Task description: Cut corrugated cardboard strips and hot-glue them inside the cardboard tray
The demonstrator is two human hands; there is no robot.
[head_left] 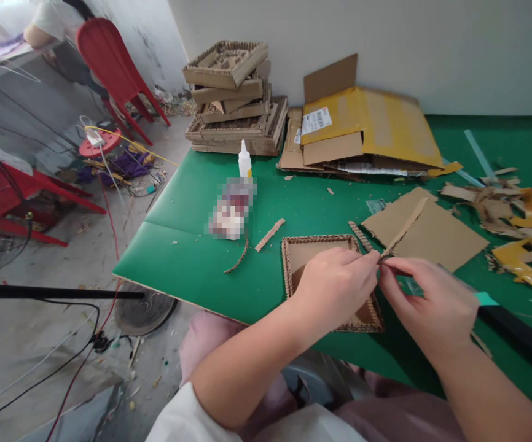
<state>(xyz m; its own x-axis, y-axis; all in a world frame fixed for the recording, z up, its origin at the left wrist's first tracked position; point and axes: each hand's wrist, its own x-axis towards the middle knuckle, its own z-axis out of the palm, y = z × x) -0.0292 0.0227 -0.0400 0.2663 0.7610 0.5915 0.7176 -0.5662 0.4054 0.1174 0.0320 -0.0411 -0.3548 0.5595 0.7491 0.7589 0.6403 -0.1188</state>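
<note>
My left hand (340,285) and my right hand (429,301) meet above the table, their fingers pinched on a thin cardboard strip (404,230) that points up and away. Below my left hand lies a shallow cardboard tray (287,264) with a corrugated rim, partly covered by that hand. A short corrugated strip (360,235) rests by the tray's far right corner. Beyond the strip in my hands is a flat cardboard sheet (427,227). Two more loose strips, one straight (270,234) and one curved (237,258), lie left of the tray.
A white glue bottle (244,162) stands behind a blurred-out item (231,209). Stacked cardboard trays (233,104) and yellow-taped cardboard (371,129) are at the back. Cardboard scraps (519,215) and a black-handled tool (515,331) lie right. A person (58,31) sits at another table.
</note>
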